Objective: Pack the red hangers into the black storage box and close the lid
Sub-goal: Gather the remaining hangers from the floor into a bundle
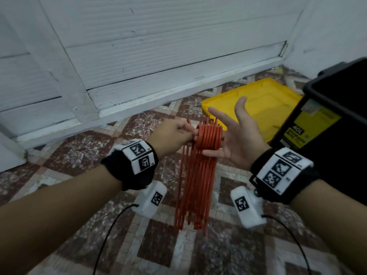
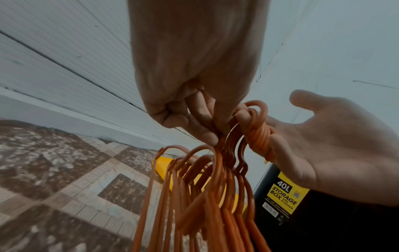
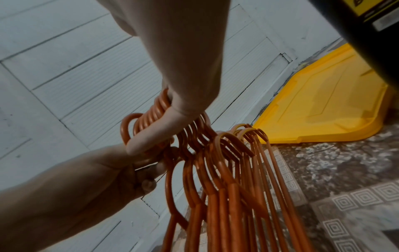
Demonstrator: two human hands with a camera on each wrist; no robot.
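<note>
Both hands meet mid-scene above the floor, a bundle of red hangers (image 1: pixel 198 171) between them. Left hand (image 1: pixel 172 135) is curled, fingers pinching the hanger necks just under the hooks. Right hand (image 1: pixel 236 135) is spread, palm up and turned left, thumb raised — the stacked hooks are threaded over one of its fingers (image 3: pixel 149 136), which is bent under them. Which finger, cannot tell. Hanger bodies hang straight down, tips clear of the patterned tile floor (image 1: pixel 79 155); whether any tip touches it is unclear.

Black storage box (image 1: pixel 333 124) stands at the right edge, open top, its near-left corner just beside the right wrist; yellow label faces left. Yellow lid (image 1: pixel 258 104) lies flat on the floor — far side of the hands, its right end against the box. White panelled wall (image 1: pixel 139 46) runs along the far side, skirting close behind the lid. Open floor to the left and near side of the hangers. Both forearms reach in from the near edge, wrist bands with printed markers on each.
</note>
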